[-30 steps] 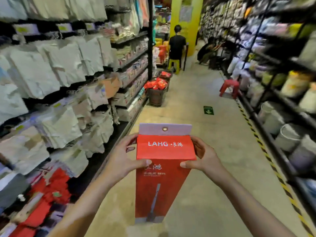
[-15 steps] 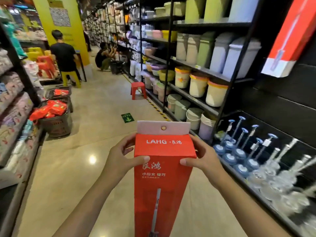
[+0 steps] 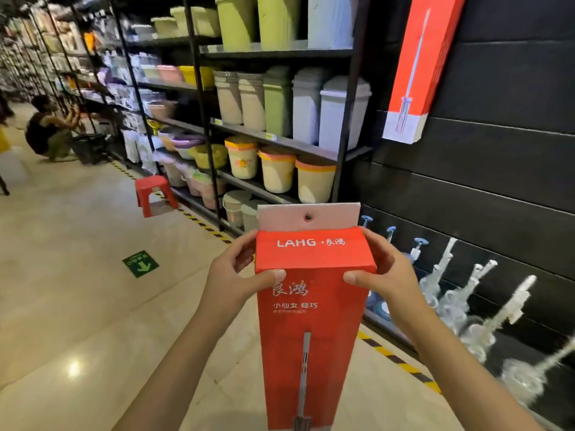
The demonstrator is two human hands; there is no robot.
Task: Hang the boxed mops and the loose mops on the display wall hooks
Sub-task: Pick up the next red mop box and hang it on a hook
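Both hands on it: the left hand (image 3: 231, 279) and right hand (image 3: 390, 275) grip the top of the red boxed mop (image 3: 311, 312) from either side, thumbs pressed on its front, held upright in the aisle. Its pale hang tab (image 3: 308, 217) points up. Another boxed mop (image 3: 417, 66) hangs tilted on the black display wall (image 3: 497, 169), and below it, blurred, what look like loose mops (image 3: 485, 318).

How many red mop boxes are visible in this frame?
2: one red mop box held in both hands at centre; another boxed mop hanging on the black wall, upper right. More may be out of view.
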